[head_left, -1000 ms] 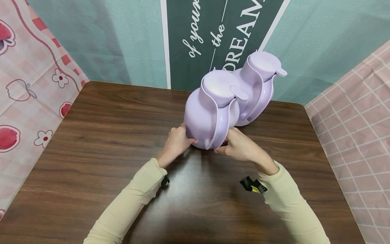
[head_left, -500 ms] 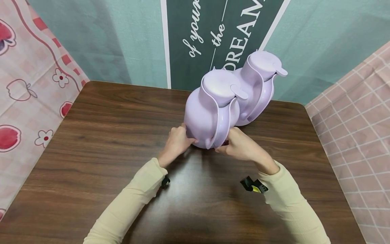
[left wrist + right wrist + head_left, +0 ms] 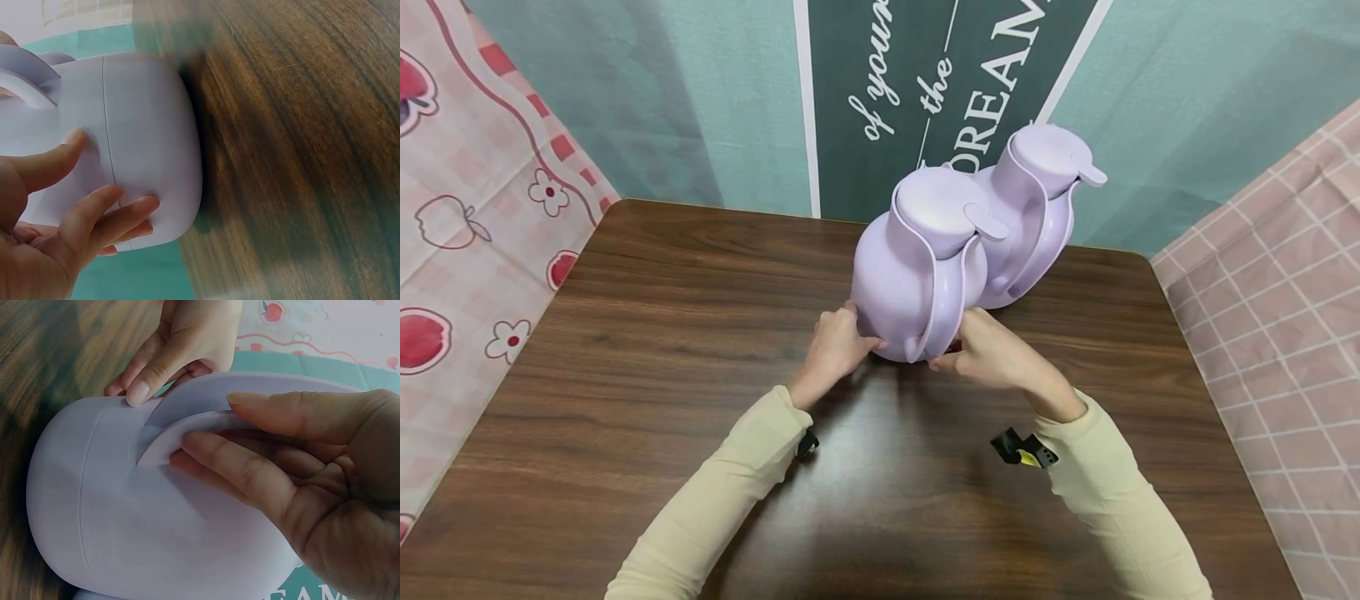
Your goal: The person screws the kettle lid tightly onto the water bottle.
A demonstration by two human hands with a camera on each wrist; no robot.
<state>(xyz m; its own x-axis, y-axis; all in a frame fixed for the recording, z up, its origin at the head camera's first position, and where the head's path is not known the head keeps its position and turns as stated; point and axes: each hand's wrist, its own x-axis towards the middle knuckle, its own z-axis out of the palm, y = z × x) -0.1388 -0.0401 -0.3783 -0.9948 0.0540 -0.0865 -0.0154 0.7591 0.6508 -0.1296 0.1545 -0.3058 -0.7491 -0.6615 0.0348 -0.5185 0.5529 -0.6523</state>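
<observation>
A lilac thermos jug [image 3: 895, 275] stands upright on the wooden table, its handle [image 3: 946, 312] turned towards me. My left hand [image 3: 837, 340] rests on the jug's lower left side. In the left wrist view, the thumb and fingertips of that hand [image 3: 69, 219] touch the body near its seam. My right hand [image 3: 996, 354] pinches the lower part of the handle. The right wrist view has its thumb on one side of the handle [image 3: 187, 428] and its fingers on the other. Directly behind, at the right, stands a second matching thermos jug [image 3: 1011, 217].
The brown wooden table [image 3: 647, 375] reaches back to a teal cloth backdrop [image 3: 745, 108] with a dark lettered panel [image 3: 850, 167]. Patterned pink cloth [image 3: 482, 250] hangs at the left, and pink checked cloth [image 3: 1285, 292] at the right.
The front thermos jug has shifted very slightly towards the back, with both hands keeping contact. The rear jug shows no clear movement.
</observation>
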